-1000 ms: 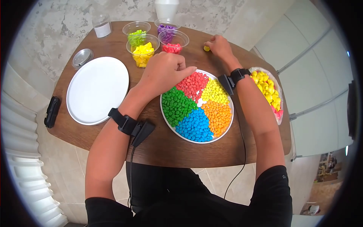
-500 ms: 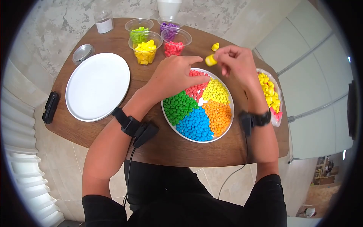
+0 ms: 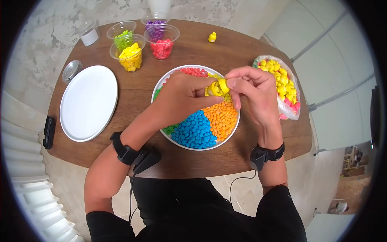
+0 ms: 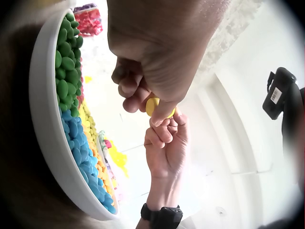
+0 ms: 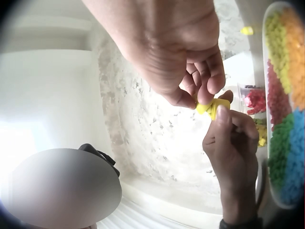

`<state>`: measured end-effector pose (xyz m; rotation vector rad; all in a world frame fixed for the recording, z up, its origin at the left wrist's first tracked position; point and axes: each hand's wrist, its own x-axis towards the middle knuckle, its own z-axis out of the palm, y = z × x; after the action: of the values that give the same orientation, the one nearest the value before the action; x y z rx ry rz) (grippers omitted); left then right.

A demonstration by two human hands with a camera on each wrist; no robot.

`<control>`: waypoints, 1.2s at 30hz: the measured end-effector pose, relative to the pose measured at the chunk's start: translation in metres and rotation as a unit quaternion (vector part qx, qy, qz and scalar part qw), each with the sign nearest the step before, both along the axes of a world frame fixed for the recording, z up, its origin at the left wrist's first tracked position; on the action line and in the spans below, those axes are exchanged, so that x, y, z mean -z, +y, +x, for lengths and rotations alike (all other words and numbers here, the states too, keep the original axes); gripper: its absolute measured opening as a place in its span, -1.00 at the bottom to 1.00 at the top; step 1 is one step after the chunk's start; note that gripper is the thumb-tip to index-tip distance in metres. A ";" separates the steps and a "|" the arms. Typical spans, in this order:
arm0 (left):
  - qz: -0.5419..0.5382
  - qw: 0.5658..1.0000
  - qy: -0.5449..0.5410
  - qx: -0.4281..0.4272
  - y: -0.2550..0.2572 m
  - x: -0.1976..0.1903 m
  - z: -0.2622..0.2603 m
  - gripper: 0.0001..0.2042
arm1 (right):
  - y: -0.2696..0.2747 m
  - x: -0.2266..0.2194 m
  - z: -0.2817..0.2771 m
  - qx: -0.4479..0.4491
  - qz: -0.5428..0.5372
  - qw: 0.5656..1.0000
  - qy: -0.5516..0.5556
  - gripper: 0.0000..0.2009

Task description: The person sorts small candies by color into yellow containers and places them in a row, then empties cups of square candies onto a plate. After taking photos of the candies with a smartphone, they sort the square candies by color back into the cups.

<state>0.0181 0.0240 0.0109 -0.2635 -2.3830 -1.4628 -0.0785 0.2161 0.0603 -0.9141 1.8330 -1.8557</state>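
Over the plate, my left hand (image 3: pixel 177 94) grips a small yellow bottle (image 3: pixel 212 89) between thumb and fingers. My right hand (image 3: pixel 260 94) pinches the bottle's yellow cap (image 3: pixel 223 85) at the end facing it. In the right wrist view, the bottle (image 5: pixel 220 108) lies sideways between both hands' fingertips. Below them, the round white plate (image 3: pixel 196 149) carries candies sorted by colour into wedges; blue candies (image 3: pixel 194 130) and orange candies (image 3: pixel 221 119) show best, while the hands hide part of the red, yellow and green ones. Another yellow bottle (image 3: pixel 212 37) stands near the table's far edge.
A second white plate (image 3: pixel 88 103) lies at left, near a round metal lid (image 3: pixel 72 71) and a black case (image 3: pixel 49 132). Several clear cups at the back hold green, yellow (image 3: pixel 131 57), purple and red pieces (image 3: pixel 162 49). A plastic bag of yellow bottles (image 3: pixel 283 82) sits at right.
My right hand has brought one yellow bottle from the far edge to above the plate. The left hand, then spread and holding nothing, has closed its fingers on the bottle.
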 end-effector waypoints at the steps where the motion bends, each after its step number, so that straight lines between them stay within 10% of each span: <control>1: 0.044 0.999 -0.001 -0.004 0.001 -0.002 0.001 -0.79 | -0.001 0.000 -0.001 -0.007 -0.012 1.000 -0.022 -0.91; 14: 0.028 0.993 -0.106 -0.034 -0.003 0.006 -0.021 -0.85 | -0.005 0.025 -0.019 0.009 0.016 0.999 -0.030 -0.90; 22: -0.191 0.961 -0.200 0.000 0.001 -0.026 -0.058 -0.70 | -0.003 0.049 -0.050 0.011 0.056 0.998 -0.028 -0.88; 24: -0.406 0.907 -0.112 0.004 0.001 -0.027 -0.067 -0.73 | -0.002 0.056 -0.057 0.011 0.062 0.998 -0.019 -0.88; 36: -0.515 0.850 -0.107 0.019 0.008 -0.039 -0.074 -0.68 | -0.003 0.069 -0.068 0.055 0.111 0.991 0.051 -0.78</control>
<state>-0.0558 0.0321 0.0495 -0.3926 -3.1285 -0.0587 -0.1468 0.2127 -0.0087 -0.8575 2.1402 -1.6496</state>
